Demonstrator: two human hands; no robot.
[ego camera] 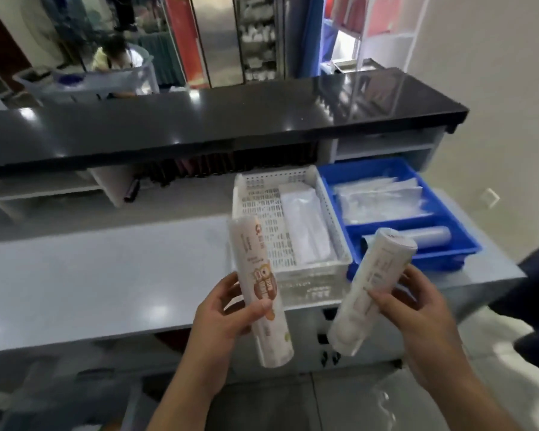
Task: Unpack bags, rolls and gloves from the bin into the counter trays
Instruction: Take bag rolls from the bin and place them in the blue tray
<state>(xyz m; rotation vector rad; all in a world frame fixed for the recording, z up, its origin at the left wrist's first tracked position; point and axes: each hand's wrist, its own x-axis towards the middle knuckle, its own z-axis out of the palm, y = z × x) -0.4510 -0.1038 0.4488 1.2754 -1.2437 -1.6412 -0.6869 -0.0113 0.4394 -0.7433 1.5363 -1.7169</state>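
The left hand (221,318) grips the left roll (255,275) about its middle, thumb laid across the printed face and fingers curled behind. This roll's long axis runs away from the person, with the far end tipped a little to the left. The near end hangs out past the front edge of the grey counter (106,275), and the far end is above the left front corner of the white tray (311,284). It is a white wrapped cylinder with a brown cartoon figure and brown lettering at mid-length and a small red mark near the far end.

The right hand (417,309) holds the right roll (374,284) the same way, thumb on its near side and fingers wrapped round the far side. This roll slants the other way, its far end leaning right over the front rim of the blue tray (448,259) and its near end off the counter's front edge. Its wrapper is white with faint grey print along its length and a red mark on the end cap.

The white tray is perforated, sits at the counter's front edge, and holds a white packet (305,222) along its right side. The blue tray stands touching it at the right front corner of the counter, with clear packets (380,197) in its back compartment and a pale roll (430,237) lying crosswise in its front one
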